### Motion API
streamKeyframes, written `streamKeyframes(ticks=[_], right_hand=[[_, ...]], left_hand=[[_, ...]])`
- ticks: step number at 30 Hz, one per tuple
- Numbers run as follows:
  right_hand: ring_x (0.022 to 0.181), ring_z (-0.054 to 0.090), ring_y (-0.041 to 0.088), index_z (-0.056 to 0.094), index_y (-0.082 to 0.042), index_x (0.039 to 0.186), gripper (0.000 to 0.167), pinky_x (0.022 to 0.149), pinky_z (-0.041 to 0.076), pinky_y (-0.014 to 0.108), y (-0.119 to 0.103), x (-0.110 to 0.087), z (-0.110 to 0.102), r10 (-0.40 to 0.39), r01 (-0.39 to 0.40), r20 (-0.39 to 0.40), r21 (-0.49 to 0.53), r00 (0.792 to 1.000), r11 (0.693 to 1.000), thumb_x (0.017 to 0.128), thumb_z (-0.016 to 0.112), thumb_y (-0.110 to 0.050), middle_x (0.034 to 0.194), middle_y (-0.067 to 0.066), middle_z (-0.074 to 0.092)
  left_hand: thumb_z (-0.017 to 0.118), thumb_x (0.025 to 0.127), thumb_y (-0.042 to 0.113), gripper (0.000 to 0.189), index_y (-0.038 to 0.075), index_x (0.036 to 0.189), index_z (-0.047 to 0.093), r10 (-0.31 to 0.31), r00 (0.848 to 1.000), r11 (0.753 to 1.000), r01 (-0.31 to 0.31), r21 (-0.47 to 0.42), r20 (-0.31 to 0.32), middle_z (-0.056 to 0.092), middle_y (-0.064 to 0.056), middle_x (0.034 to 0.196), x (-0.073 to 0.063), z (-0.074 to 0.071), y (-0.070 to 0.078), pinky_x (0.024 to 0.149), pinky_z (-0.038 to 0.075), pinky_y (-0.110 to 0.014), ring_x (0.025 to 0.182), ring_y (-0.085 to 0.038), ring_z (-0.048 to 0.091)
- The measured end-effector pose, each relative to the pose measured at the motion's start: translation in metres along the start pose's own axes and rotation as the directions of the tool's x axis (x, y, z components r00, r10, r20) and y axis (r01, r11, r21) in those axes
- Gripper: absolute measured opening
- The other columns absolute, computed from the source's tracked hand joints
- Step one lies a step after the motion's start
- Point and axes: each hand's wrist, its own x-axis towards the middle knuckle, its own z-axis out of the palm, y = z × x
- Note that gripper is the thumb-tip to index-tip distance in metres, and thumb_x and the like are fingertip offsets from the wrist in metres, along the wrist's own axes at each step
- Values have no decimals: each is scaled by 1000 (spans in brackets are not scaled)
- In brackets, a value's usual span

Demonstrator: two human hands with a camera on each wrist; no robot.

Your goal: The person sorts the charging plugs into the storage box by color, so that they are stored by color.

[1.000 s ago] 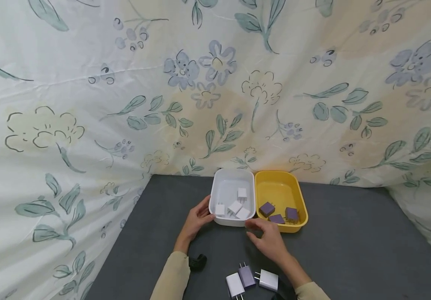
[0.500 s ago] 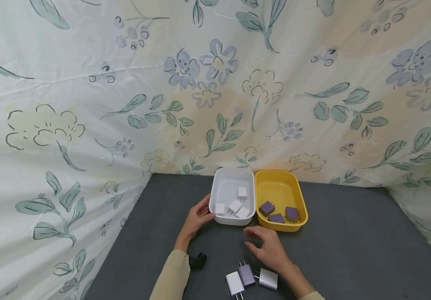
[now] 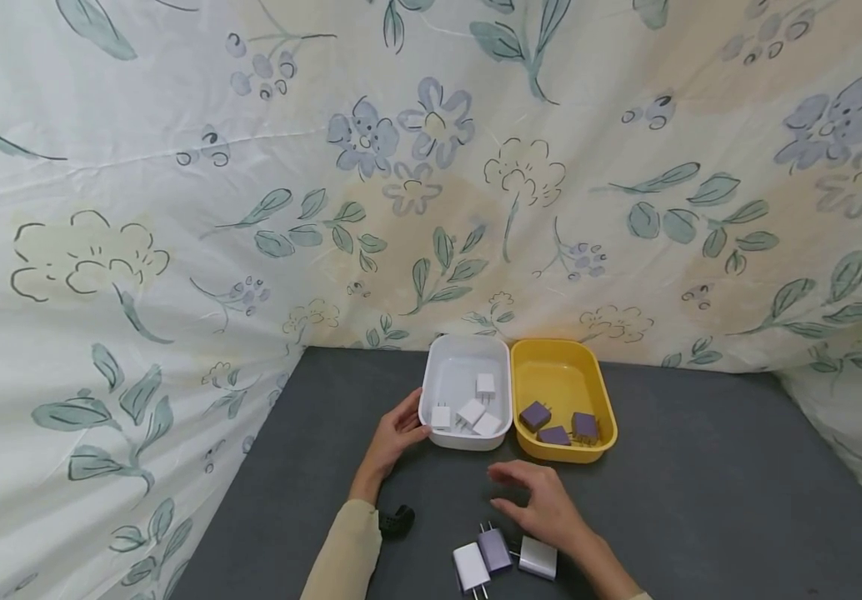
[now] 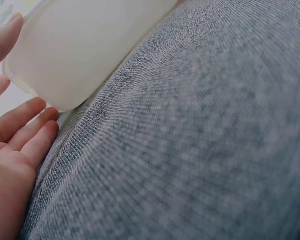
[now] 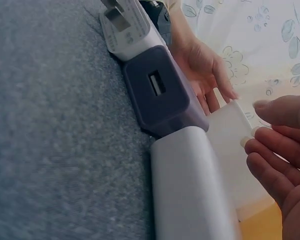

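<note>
My left hand (image 3: 393,437) touches the near left corner of a white bin (image 3: 468,442), thumb near the rim and relaxed fingers along the wall. Several white charger plugs (image 3: 470,413) lie in that bin. In front of the bins, my right hand (image 3: 539,500) hovers with bent fingers, thumb apart and nothing between them. Below it on the table lie a purple charger plug (image 3: 494,550), a white plug (image 3: 472,567) to its left and another white plug (image 3: 538,557) to its right. The right wrist view shows the purple plug's USB port (image 5: 157,83) up close.
A yellow bin (image 3: 599,400) stands against the white bin's right side, with 3 purple plugs (image 3: 534,416) inside. Both sit on a dark grey cloth-covered table (image 3: 701,483). Behind hangs a floral curtain (image 3: 431,208). A black strap-like thing (image 3: 397,522) is at the left wrist.
My right hand has drawn back from the bins' front edge toward the plugs on the table, its thumb and fingers spreading wider. The left hand stays at the white bin.
</note>
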Motion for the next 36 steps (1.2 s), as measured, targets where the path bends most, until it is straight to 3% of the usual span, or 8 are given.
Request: streamKeyframes(ticks=[5, 10, 18, 24, 36], right_hand=[[97, 70, 21, 67, -6, 118, 43, 81, 59, 33, 2, -4, -1, 34, -35, 84, 14, 996, 999, 80, 80, -21, 110, 6, 72], [99, 70, 19, 66, -6, 121, 47, 82, 59, 32, 2, -9, -2, 42, -45, 122, 23, 992, 999, 78, 82, -19, 112, 6, 71], [102, 68, 16, 63, -7, 125, 53, 84, 58, 29, 2, -16, -1, 62, -70, 200, 32, 978, 997, 79, 81, -26, 117, 5, 69], [104, 67, 15, 62, -6, 127, 55, 85, 57, 29, 2, -19, 1, 52, -65, 251, 45, 967, 997, 80, 80, -27, 119, 6, 68], [97, 66, 7, 64, -3, 123, 56, 80, 57, 25, -1, -21, 1, -46, 47, 323, 6, 945, 999, 78, 82, -31, 110, 3, 70]], left_hand=[[70, 88, 3, 72, 11, 151, 36, -11, 1000, 1000, 11, -1, -3, 38, -17, 155, 0, 0, 0, 108, 42, -24, 141, -33, 40], [66, 90, -1, 73, 7, 153, 31, -16, 1000, 1000, 16, -14, 18, 33, -20, 156, 2, 0, 2, 108, 41, -24, 143, -36, 36], [65, 89, -4, 74, -1, 152, 27, -26, 998, 999, 27, -24, 55, 30, -26, 156, -4, 2, 24, 110, 41, -28, 143, -41, 32], [66, 89, -2, 74, 0, 153, 27, -25, 998, 999, 26, -22, 53, 30, -24, 156, -6, 3, 27, 109, 41, -27, 144, -40, 32], [68, 89, 1, 73, 4, 152, 32, -58, 998, 998, 58, -4, 29, 34, -21, 155, -5, 3, 27, 112, 39, -32, 142, -35, 37]])
